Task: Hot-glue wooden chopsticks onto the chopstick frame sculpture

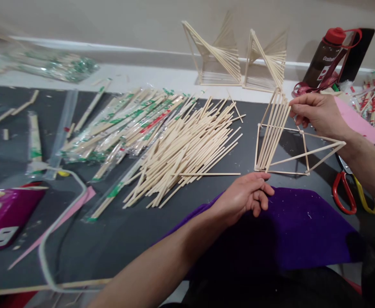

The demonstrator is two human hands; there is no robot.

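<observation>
A wooden stick frame (305, 150) stands on the dark table, its slanted side made of several thin sticks (272, 137) set side by side. My right hand (316, 113) is at the upper end of this row, its thumb and finger closed on the outermost wooden stick. Down at the frame's lower left corner is my left hand (250, 194), palm turned inward. Its index finger reaches out by the sticks' bottom ends, and the other fingers are loosely bent with nothing visible in them. Whether that fingertip touches the frame, I cannot tell.
Loose wooden sticks (187, 154) lie heaped left of the frame, beside wrapped chopsticks (123, 119). Two finished-looking stick models (218, 55) lean near the wall. A bottle (324, 60), scissors (344, 192), purple cloth (306, 226) and a glue gun's white cord (46, 239) surround the area.
</observation>
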